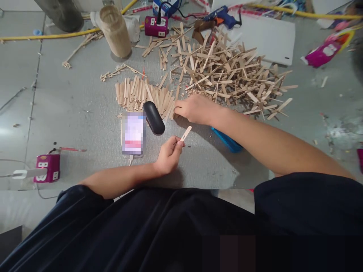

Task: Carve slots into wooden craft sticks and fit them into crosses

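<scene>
Currently, L hand (170, 155): thumb + fingers pinching one craft stick (187, 131), long axis slanting fwd-right, free end toward R hand.
R hand (195, 108): nearer stick row (133, 94), at its right end; fingers curled, grip contents can't tell.
Gray tabletop (201, 160): room betw. hands; black case (154, 118) to L.

flat sticks (132, 92): pale bare wood, matt, smooth-faced. oblong case (153, 117): black, apparently plastic, smooth, with a soft sheen. tabletop (79, 94): grey, finely textured, low sheen, scuffed and speckled. socket block (156, 26): magenta plastic, smooth. glue gun (227, 18): blue plastic with orange part. flat panel (279, 41): white, smooth; material unclear. shirt (159, 226): dark cloth, matt, softly creased.
</scene>
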`<state>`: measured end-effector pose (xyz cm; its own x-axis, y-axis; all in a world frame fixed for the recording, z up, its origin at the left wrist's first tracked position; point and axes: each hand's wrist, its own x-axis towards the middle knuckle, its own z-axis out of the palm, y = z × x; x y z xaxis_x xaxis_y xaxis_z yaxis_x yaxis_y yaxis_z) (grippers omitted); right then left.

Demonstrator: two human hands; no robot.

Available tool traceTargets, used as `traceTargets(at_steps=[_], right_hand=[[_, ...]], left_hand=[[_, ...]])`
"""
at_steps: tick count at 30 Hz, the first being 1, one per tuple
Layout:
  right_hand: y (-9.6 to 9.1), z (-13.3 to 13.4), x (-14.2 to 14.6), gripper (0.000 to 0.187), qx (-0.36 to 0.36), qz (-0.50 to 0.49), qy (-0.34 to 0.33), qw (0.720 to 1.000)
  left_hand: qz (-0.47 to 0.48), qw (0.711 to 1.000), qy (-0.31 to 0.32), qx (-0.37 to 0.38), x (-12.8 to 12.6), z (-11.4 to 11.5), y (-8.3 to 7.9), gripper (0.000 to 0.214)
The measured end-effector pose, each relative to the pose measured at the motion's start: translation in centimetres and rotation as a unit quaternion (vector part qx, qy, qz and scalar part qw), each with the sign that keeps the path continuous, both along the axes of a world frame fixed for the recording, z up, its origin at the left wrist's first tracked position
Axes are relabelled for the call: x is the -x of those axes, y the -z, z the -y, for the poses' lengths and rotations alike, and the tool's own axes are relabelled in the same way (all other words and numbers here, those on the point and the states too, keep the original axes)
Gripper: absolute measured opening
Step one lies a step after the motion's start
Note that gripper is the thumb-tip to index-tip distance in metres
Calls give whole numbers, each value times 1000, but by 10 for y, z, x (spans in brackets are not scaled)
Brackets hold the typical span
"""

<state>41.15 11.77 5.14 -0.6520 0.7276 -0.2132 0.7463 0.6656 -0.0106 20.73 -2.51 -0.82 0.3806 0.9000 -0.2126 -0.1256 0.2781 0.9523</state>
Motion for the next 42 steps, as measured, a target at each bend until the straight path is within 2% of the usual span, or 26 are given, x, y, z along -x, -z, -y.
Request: traceTargets(at_steps=[6,9,11,12,14,16,17,19,22,25,29,36,42], right_hand=[[25,13,-4,38,-75,-21,33,996],[38,19,-15,27,-119,-115,63,984],[45,30,-24,16,-138,-249,87,955],[47,38,-28,12,-141,-329,97,929],[49,59,-33,20,-143,-390,96,905],[47,83,-32,34,-174,-511,59,840],[44,94,-30,43,-195,-537,36,820],[37,111,-26,51,-266,-537,-1,800],[30,126,-24,27,-299,-526,-47,794],[32,130,-25,15,-313,-520,-100,789],[40,130,-23,17,-304,-517,-121,791],[44,130,-20,19,-274,-535,-102,793],[50,129,-17,18,-249,-552,-93,790]], left_hand=[[26,999,-5,-27,-5,-5,9,44],[37,998,-24,-34,-8,-6,8,40],[40,998,-34,-38,-9,-6,5,39],[41,998,-36,-39,-9,-6,4,41],[40,998,-35,-38,-9,-6,0,46],[36,998,-33,-36,-9,-6,-2,52],[33,998,-32,-35,-8,-6,-3,54],[26,999,-29,-34,-7,-5,-4,59],[12,999,-26,-43,-4,-5,-3,66],[-11,998,-31,-62,0,-5,-1,67],[-46,994,-44,-87,5,-6,-3,62],[-103,980,-29,-168,10,-6,-7,52],[-117,977,-22,-177,12,-7,-10,56]])
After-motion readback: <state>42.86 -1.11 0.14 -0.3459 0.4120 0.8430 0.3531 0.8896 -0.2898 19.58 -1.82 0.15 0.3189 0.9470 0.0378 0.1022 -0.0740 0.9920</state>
